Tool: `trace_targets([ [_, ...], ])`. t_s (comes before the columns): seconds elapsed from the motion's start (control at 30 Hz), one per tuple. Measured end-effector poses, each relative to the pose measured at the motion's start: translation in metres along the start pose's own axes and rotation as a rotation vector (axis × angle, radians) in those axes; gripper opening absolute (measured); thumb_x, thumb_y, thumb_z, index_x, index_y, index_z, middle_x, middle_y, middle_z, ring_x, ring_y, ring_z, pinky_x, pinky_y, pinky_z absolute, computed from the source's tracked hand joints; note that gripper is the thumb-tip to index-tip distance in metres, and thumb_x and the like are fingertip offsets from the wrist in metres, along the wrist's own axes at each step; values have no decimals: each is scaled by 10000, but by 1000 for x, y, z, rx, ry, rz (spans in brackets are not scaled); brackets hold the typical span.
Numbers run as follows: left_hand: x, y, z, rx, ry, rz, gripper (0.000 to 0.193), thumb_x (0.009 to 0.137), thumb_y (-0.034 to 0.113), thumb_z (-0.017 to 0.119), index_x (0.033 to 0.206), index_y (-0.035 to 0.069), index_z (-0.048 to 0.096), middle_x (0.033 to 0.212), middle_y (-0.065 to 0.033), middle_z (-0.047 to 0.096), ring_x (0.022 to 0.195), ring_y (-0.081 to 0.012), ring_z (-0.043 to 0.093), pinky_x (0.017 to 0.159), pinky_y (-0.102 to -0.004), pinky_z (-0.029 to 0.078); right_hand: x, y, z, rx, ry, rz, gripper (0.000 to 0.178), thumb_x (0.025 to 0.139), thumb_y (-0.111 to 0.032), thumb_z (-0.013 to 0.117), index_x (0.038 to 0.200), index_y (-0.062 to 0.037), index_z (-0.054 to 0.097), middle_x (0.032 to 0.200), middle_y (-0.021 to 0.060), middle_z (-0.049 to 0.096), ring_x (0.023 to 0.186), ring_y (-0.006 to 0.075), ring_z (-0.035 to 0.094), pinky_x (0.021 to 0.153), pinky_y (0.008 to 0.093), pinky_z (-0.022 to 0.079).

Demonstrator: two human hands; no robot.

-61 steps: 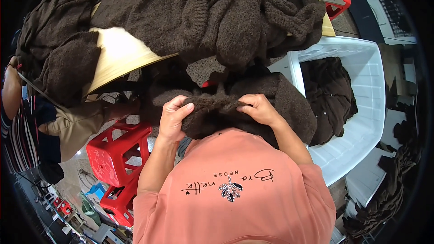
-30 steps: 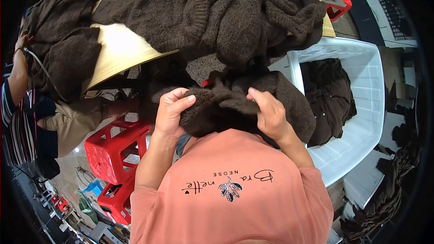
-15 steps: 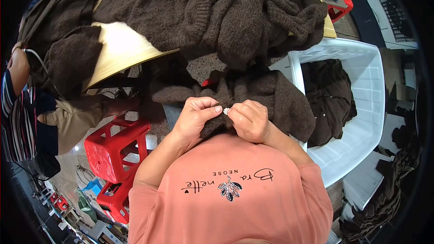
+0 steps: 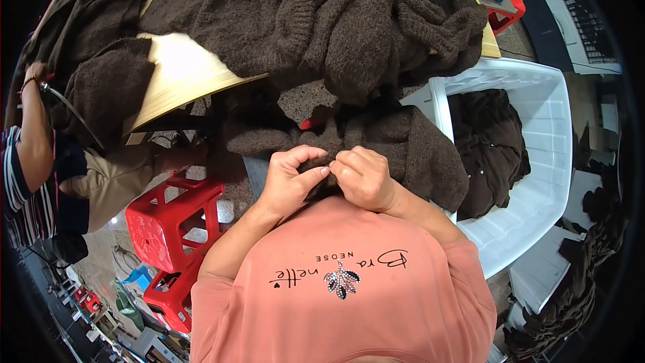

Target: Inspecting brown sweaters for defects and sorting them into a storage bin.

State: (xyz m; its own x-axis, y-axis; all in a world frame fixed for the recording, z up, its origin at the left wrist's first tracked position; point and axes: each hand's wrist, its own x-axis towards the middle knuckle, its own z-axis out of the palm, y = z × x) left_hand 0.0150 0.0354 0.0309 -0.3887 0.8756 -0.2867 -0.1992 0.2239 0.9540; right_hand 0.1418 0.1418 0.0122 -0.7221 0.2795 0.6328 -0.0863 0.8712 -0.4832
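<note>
A dark brown knitted garment lies bunched across my lap. My left hand pinches a fold of its fabric between thumb and forefinger. Right against those fingertips, my right hand is closed in a pinch, with its fingers curled. Whatever lies between the right fingertips is covered by them. No button shows at the fingertips at this moment.
More brown knitwear covers the wooden table ahead. A white plastic bin at the right holds brown garments. Red stools stand at the left, near a co-worker's arm by the table.
A pearly round button visible between my fingertips before is now hidden. My right hand has shifted slightly left, closer to the left one. The co-worker's arm at the left has moved further into view.
</note>
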Motion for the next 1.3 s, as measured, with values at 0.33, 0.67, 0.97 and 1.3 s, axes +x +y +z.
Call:
trace_targets([
  [0.33, -7, -15, 4, 280, 60, 120, 128, 703, -53, 632, 827, -23, 630, 710, -45, 598, 643, -79, 525, 575, -207, 411, -3, 19, -6, 549, -271, 262, 172, 607, 80, 548, 753, -10, 530, 802, 117, 579, 662, 294, 576, 571, 340, 471],
  [0.67, -7, -13, 6, 575, 168, 573, 189, 636, -129, 586, 784, -13, 597, 710, -115, 591, 626, -221, 589, 553, -275, 466, -12, 7, 3, 377, -239, 433, 202, 611, 61, 551, 804, 3, 552, 713, 135, 572, 597, 282, 571, 523, 327, 445],
  [0.97, -6, -16, 10, 630, 208, 771, 212, 616, -143, 576, 781, -10, 577, 707, -117, 590, 606, -245, 592, 519, -297, 486, -5, 0, 6, 178, -74, 275, 202, 565, 79, 539, 753, 4, 537, 619, 117, 525, 516, 264, 534, 449, 331, 417],
  [1.3, -2, -24, 2, 431, 142, 369, 78, 716, -31, 622, 787, -14, 596, 667, -90, 594, 585, -124, 556, 546, -241, 430, -11, 14, -5, 195, 246, 367, 239, 647, 80, 546, 870, -4, 561, 691, 140, 582, 542, 237, 581, 499, 298, 453],
])
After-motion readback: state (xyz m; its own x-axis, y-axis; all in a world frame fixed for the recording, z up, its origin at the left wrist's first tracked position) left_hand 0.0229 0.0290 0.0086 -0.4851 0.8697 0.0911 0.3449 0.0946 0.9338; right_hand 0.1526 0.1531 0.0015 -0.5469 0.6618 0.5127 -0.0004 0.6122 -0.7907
